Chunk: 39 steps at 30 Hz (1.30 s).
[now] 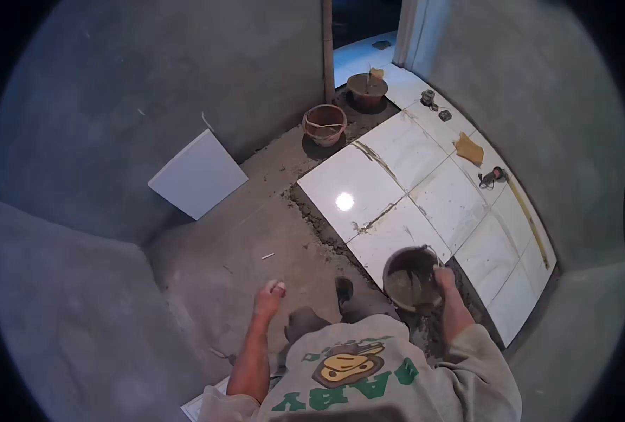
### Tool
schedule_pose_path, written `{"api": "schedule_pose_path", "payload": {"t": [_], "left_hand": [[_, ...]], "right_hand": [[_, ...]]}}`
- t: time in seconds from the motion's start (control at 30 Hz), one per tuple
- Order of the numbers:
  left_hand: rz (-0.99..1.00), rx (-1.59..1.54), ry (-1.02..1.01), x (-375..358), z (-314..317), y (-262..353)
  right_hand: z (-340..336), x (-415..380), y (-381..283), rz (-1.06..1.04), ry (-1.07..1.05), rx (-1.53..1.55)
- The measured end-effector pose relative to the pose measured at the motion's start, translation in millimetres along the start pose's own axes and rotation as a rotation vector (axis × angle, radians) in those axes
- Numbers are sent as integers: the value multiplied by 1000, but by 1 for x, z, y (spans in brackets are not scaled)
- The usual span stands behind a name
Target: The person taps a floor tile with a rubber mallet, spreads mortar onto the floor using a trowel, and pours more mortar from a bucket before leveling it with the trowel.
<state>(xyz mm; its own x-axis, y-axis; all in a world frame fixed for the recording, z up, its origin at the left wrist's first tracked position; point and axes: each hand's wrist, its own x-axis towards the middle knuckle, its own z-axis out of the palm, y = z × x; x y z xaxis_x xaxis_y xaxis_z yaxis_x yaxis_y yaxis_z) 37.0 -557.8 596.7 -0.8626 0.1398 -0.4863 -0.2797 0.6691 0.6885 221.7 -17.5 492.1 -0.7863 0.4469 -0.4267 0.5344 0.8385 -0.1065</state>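
My right hand [445, 276] is closed at the right side of a dark bucket [391, 271], by its rim and handle. The bucket tilts so its inside shows, with grey wet mortar [412, 287] in it. It hangs over the near edge of the laid white tiles [432, 186], beside my legs. My left hand [273, 292] is out over the bare grey floor [221, 243], its fingers curled closed. Whether it holds anything is hidden. A short white stick [268, 256] lies on the floor just beyond it.
A loose white tile [198, 176] leans by the left wall. A reddish bucket [324, 125] and a basin [367, 86] stand near the doorway. On the tiles lie a yellow sponge-like piece [469, 149], a power tool [495, 174] and a yellow strip [529, 219]. Rough mortar borders the tiles.
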Motion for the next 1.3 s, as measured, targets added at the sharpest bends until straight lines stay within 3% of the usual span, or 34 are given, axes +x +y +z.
{"api": "schedule_pose_path", "payload": {"t": [0.03, 0.07, 0.1, 0.13, 0.17, 0.2, 0.23, 0.3, 0.4, 0.47, 0.5, 0.57, 0.63, 0.7, 0.8, 0.83, 0.9, 0.97, 1.03, 1.07, 1.13, 1.17, 1.23, 1.27, 1.3], "left_hand": [[37, -77, 103, 17, -18, 12], [84, -153, 214, 36, -33, 19], [-22, -281, 220, 47, -43, 8], [-122, -399, 222, 76, -62, -1], [-152, -231, 176, 92, -70, -18], [-181, -59, 125, 110, -73, -35], [-179, -90, 154, 125, -69, -59], [-176, -110, 158, 168, -74, -65], [-345, -232, -8, 256, -109, -55], [106, 407, -111, 315, -128, -89], [-78, 231, -104, 331, -156, -36], [-170, 22, -26, 396, -193, -21], [-145, 99, 3, 460, -237, -2], [-144, -124, 78, 491, -269, 68], [-223, -186, 157, 520, -286, 94], [-152, 136, -12, 525, -298, 105], [-173, 168, -63, 538, -281, 48], [-339, 57, -69, 526, -259, 14], [-157, 301, -165, 519, -246, -44], [-158, 307, -184, 516, -240, -44], [-386, 156, -259, 515, -228, -33], [-375, 163, -272, 524, -224, -33], [332, 774, -422, 546, -216, -32], [355, 784, -428, 555, -217, -14], [193, 595, -443, 566, -215, 18]], "right_hand": [[12, 58, 3, 59, 86, 85], [-30, 75, -32, 147, 156, 186], [-88, 95, -82, 235, 227, 297], [-100, 207, -84, 103, 119, 143], [-154, 219, -122, 137, 162, 303], [-145, 282, -116, 35, 240, 188], [-236, 247, -191, 158, 272, 398], [-285, 297, -233, 41, 413, 387], [-344, 372, -285, -37, 461, 402], [-377, 416, -324, -57, 462, 350], [-384, 437, -340, -82, 472, 333], [-401, 481, -371, -91, 496, 316], [-409, 521, -404, -120, 471, 204], [-398, 557, -426, -137, 456, 216], [-374, 602, -455, -123, 360, 209], [-358, 621, -461, -130, 337, 165], [-321, 648, -472, -114, 287, 103], [-283, 662, -480, -11, 313, 113], [-253, 647, -490, 62, 315, 217], [-242, 634, -494, 119, 339, 306], [-206, 593, -500, 143, 158, 374], [-180, 560, -501, 97, 205, 366], [-132, 494, -495, 135, 22, 418], [-110, 460, -489, 169, -78, 425], [-75, 426, -479, 206, -164, 410]]}}
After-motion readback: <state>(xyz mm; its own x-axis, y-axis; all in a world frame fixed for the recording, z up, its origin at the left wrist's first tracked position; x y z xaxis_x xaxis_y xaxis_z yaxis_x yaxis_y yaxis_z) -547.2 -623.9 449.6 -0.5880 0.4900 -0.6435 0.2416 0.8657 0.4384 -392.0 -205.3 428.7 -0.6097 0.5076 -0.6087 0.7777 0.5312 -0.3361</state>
